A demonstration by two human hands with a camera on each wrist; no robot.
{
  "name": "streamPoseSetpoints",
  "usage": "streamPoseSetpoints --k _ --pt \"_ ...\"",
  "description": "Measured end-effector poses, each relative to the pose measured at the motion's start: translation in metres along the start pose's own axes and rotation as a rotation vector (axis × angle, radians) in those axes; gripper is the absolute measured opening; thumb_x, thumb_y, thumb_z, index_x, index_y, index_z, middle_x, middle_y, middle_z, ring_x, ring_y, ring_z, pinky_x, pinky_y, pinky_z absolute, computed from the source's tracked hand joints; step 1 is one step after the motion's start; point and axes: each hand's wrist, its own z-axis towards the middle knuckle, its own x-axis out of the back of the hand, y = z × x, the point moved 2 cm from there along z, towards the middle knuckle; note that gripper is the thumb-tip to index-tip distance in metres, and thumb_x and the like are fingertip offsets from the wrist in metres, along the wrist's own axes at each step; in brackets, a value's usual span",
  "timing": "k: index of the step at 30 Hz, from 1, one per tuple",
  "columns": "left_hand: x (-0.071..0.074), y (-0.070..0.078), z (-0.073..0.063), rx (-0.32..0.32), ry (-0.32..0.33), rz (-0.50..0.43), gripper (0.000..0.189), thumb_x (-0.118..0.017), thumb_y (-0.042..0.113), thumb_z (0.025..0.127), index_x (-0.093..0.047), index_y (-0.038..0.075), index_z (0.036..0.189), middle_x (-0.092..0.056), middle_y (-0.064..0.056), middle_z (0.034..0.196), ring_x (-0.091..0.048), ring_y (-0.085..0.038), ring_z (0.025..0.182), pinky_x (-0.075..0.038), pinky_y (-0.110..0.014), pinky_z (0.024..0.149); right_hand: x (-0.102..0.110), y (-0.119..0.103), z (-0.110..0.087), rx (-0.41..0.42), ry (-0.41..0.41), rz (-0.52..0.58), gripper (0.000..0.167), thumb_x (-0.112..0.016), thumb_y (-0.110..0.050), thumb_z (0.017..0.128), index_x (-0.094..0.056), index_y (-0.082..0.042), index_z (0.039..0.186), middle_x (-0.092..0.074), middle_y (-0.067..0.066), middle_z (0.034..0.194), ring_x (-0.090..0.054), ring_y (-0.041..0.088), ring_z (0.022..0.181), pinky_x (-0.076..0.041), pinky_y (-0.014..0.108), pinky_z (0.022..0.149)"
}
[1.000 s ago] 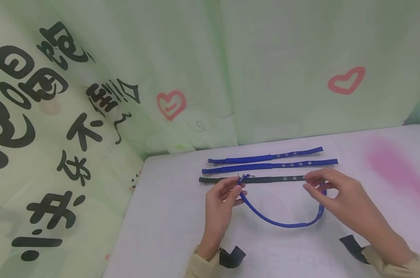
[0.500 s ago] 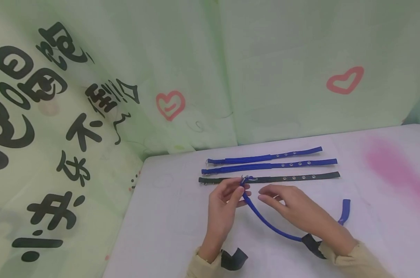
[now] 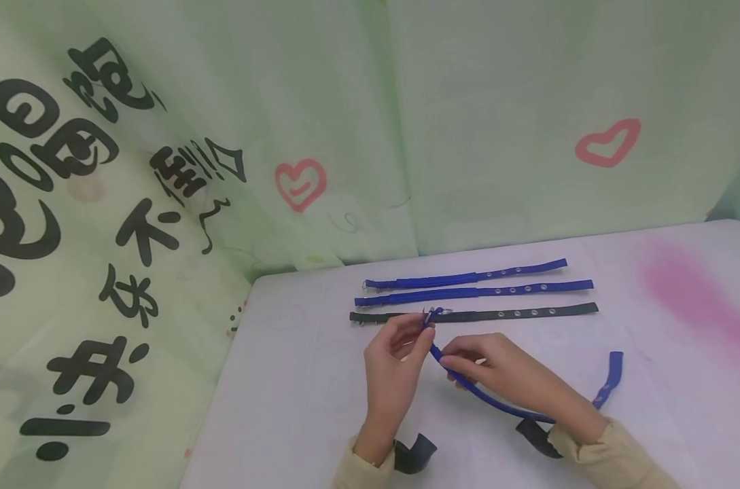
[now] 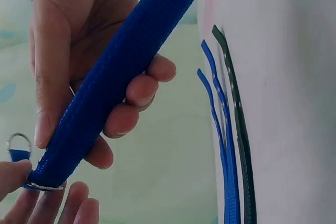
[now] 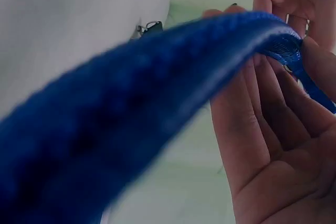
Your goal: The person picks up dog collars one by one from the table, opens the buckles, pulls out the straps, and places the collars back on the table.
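Note:
A blue collar point(image 3: 507, 408) with metal eyelets hangs in a curve between my hands and over to the right. My left hand point(image 3: 394, 373) pinches its buckle end, where a metal buckle point(image 4: 46, 187) and a D-ring point(image 4: 20, 142) show in the left wrist view. Close beside it, my right hand point(image 3: 504, 367) holds the padded part of the strap between thumb and fingers. The free tip with its eyelets sticks up beyond my right forearm. In the right wrist view the padded strap crosses large and blurred in front of the right palm point(image 5: 289, 177).
Behind the hands, two blue collars point(image 3: 443, 279) and a dark collar point(image 3: 565, 312) lie stretched out side by side on the white table point(image 3: 296, 380). A green curtain point(image 3: 492, 136) with hearts and writing hangs behind. Black bands point(image 3: 414, 456) hang at both cuffs.
My right hand has let go of the strap's far part, moved left and taken hold near the buckle end. The free tip has swung out to the right. My left hand has stayed nearly still.

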Motion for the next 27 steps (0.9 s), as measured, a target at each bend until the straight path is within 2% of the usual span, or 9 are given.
streamPoseSetpoints --k 2,6,13,22,27 --pt "0.000 0.000 0.000 -0.016 0.033 0.029 0.023 -0.074 0.020 0.091 -0.071 0.010 0.112 -0.074 -0.004 0.105 -0.071 -0.014 0.096 -0.059 -0.027 0.084 0.000 -0.001 0.000 -0.011 0.012 -0.023 0.024 -0.061 -0.030 0.099 -0.071 -0.010 0.104 -0.070 -0.008 0.085 -0.062 0.001 0.077 -0.060 0.032 0.081" --pt "0.001 0.000 -0.001 -0.004 0.086 0.024 0.022 -0.076 0.020 0.089 -0.074 0.011 0.109 -0.075 -0.003 0.103 -0.070 -0.014 0.094 -0.060 -0.027 0.080 -0.001 -0.001 -0.001 -0.026 0.026 -0.036 0.023 -0.065 -0.030 0.096 -0.071 -0.009 0.104 -0.070 -0.009 0.086 -0.062 0.001 0.078 -0.059 0.026 0.076" --pt "0.006 -0.003 0.002 -0.007 0.154 -0.034 0.018 -0.075 0.014 0.089 -0.074 0.007 0.106 -0.075 -0.006 0.100 -0.072 -0.017 0.090 -0.061 -0.026 0.074 -0.001 0.005 -0.003 -0.007 -0.009 0.058 0.019 -0.071 -0.024 0.092 -0.068 -0.009 0.102 -0.068 -0.006 0.087 -0.064 0.003 0.081 -0.058 0.021 0.074" --pt "0.012 -0.003 0.005 0.016 0.161 -0.096 0.020 -0.076 0.015 0.088 -0.073 0.004 0.106 -0.075 -0.010 0.098 -0.074 -0.019 0.085 -0.062 -0.030 0.071 -0.006 0.007 -0.004 0.007 -0.076 0.114 0.018 -0.068 -0.022 0.095 -0.060 -0.008 0.104 -0.069 -0.002 0.091 -0.066 0.005 0.085 -0.058 0.023 0.076" --pt "0.018 -0.004 0.008 0.025 0.174 -0.105 0.021 -0.076 0.014 0.088 -0.072 0.004 0.106 -0.075 -0.011 0.098 -0.074 -0.020 0.084 -0.062 -0.031 0.072 -0.007 0.009 -0.004 -0.017 -0.101 0.115 0.021 -0.069 -0.021 0.094 -0.060 -0.007 0.107 -0.068 -0.003 0.092 -0.065 0.005 0.085 -0.058 0.025 0.079"
